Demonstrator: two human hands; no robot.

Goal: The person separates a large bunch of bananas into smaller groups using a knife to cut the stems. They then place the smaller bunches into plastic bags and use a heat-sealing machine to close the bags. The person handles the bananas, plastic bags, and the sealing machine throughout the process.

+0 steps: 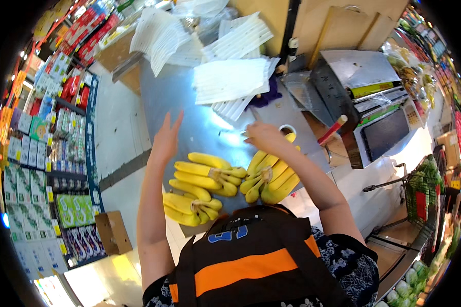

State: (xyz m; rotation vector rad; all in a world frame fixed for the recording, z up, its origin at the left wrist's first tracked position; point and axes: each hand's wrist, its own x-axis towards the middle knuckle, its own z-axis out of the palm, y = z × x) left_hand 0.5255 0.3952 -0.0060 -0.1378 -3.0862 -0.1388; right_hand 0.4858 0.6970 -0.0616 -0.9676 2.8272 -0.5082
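My left hand (pixel 168 136) is raised over the left side of the metal tabletop (pixel 165 96), its fingers apart and nothing in it. Curled fingers mark my right hand (pixel 264 135), above the table's right part. A thin greyish item (pixel 230 132) shows by its fingertips; whether I grip it is unclear. Close to my body lie yellow bananas in bunches: one bunch (pixel 196 172) in the middle, another (pixel 188 209) at the near left edge. A third bunch (pixel 274 180) is at the right, partly under my right forearm.
White ribbed foam sheets (pixel 230 80) are heaped at the table's back, over a purple cloth-like item (pixel 267 94). Beside my right forearm is a round container (pixel 287 128). A metal box (pixel 353 69) stands right, a shopping cart (pixel 418 199) beyond. Stocked shelves (pixel 67 153) line the left.
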